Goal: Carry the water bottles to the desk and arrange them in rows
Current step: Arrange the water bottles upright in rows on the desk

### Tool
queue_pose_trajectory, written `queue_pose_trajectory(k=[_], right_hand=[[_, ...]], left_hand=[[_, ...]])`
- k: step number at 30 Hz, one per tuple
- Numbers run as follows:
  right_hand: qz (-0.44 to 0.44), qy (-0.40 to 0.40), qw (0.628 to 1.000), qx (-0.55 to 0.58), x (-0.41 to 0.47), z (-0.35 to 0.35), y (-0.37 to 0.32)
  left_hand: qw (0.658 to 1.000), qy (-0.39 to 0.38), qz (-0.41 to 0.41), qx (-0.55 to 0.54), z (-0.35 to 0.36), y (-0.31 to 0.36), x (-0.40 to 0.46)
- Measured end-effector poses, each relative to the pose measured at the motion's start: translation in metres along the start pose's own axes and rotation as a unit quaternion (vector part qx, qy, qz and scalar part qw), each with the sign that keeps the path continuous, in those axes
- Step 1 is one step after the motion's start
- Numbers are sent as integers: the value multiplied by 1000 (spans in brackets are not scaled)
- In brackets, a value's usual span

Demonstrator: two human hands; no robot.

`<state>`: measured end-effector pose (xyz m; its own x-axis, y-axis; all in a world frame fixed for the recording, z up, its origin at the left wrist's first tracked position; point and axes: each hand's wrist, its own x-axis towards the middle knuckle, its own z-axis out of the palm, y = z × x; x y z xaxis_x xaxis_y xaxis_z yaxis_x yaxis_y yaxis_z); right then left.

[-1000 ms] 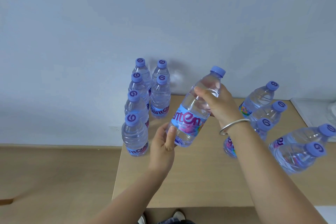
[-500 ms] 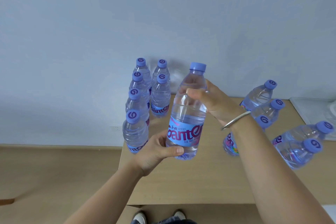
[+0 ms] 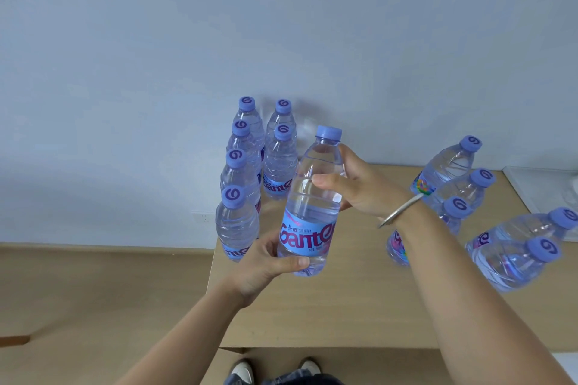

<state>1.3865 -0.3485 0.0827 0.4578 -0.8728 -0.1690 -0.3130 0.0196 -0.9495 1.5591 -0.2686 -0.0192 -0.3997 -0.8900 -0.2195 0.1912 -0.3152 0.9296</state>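
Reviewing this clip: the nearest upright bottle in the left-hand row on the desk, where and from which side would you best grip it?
Probably at the ribbed waist of the front-left bottle, coming from the front or left edge of the desk. It stands upright at the corner, with neighbours only behind and to its right.

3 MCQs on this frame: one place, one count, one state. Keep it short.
1. Where is the clear plastic water bottle with blue label that both hands hold?
A. above the tan wooden desk
B. lying on the floor
C. on a shelf

2. How many bottles stand in the row nearest the desk's left edge?
A. two
B. four
C. seven

3. The held bottle's blue cap is:
A. missing
B. on
C. in the left hand

Key: A, desk surface shows beneath it; B, four caps line up; B, cap sits on the neck while left hand and right hand grip the body.
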Motion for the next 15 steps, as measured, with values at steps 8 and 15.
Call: queue_pose_trajectory(k=[8, 15], right_hand=[[-28, -4, 999, -28, 15, 6, 18], [-38, -15, 989, -141, 43, 19, 42]], left_hand=[[994, 99, -18, 50, 0, -15, 9], [955, 227, -88, 170, 7, -34, 18]])
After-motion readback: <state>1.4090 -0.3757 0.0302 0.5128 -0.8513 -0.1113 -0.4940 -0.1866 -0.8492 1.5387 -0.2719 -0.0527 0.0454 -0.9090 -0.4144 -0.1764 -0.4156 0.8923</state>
